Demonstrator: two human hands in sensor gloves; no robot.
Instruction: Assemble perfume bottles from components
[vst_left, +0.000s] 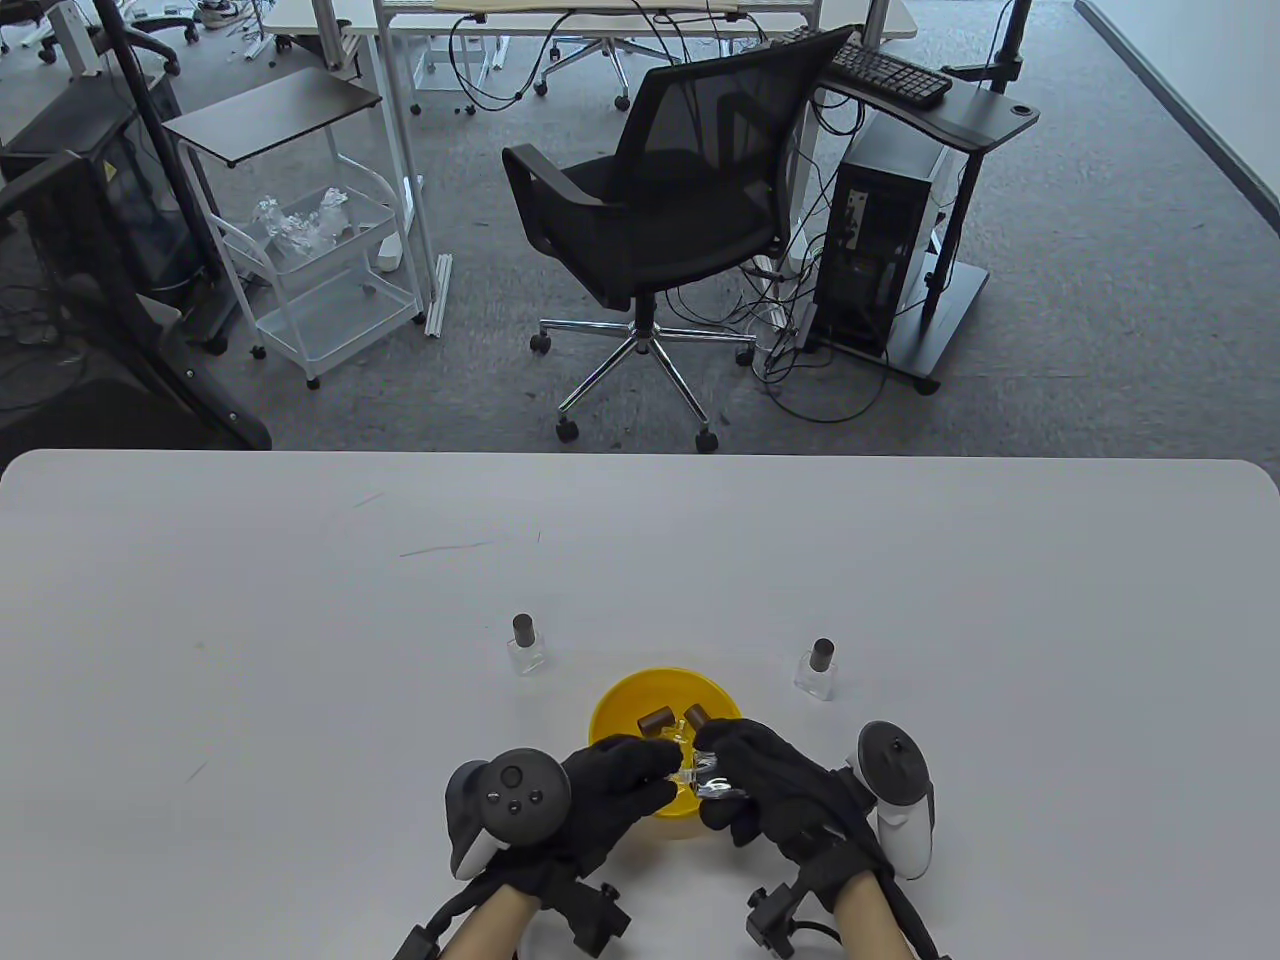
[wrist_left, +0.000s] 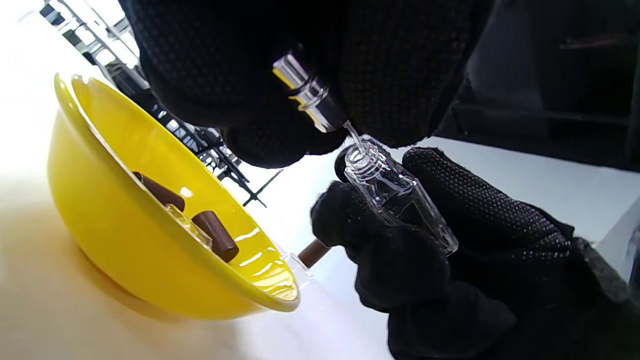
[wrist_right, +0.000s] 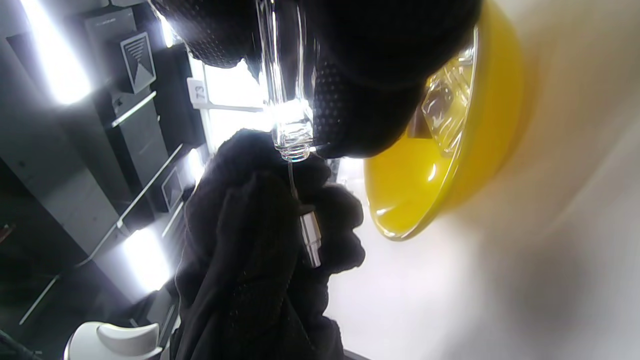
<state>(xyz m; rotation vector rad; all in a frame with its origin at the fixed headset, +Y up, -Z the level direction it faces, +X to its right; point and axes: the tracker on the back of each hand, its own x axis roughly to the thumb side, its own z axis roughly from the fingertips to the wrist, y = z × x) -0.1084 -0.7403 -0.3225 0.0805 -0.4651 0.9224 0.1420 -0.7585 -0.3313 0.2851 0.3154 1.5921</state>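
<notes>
**Two bottles capped, one in hand**

Two capped bottles (vst_left: 527, 647) (vst_left: 817, 671) stand beyond the yellow bowl (vst_left: 612, 706), which holds two brown caps (vst_left: 656, 721) (vst_left: 697, 716). Over its near rim, the right hand (vst_left: 775, 790) grips one open bottle (wrist_left: 400, 197); the left hand (vst_left: 610, 790) pinches one sprayer (wrist_left: 306, 93), tube at the neck.

Grey carpet (vst_left: 1080, 300), black office chair (vst_left: 650, 210) (castored).

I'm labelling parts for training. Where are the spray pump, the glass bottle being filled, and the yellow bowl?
spray pump (wrist_left: 306, 92): left wrist view, on its silver collar.
glass bottle (wrist_left: 395, 192): left wrist view, on its clear body below the threaded neck.
yellow bowl (wrist_left: 125, 250): left wrist view, on its outer wall.
</notes>
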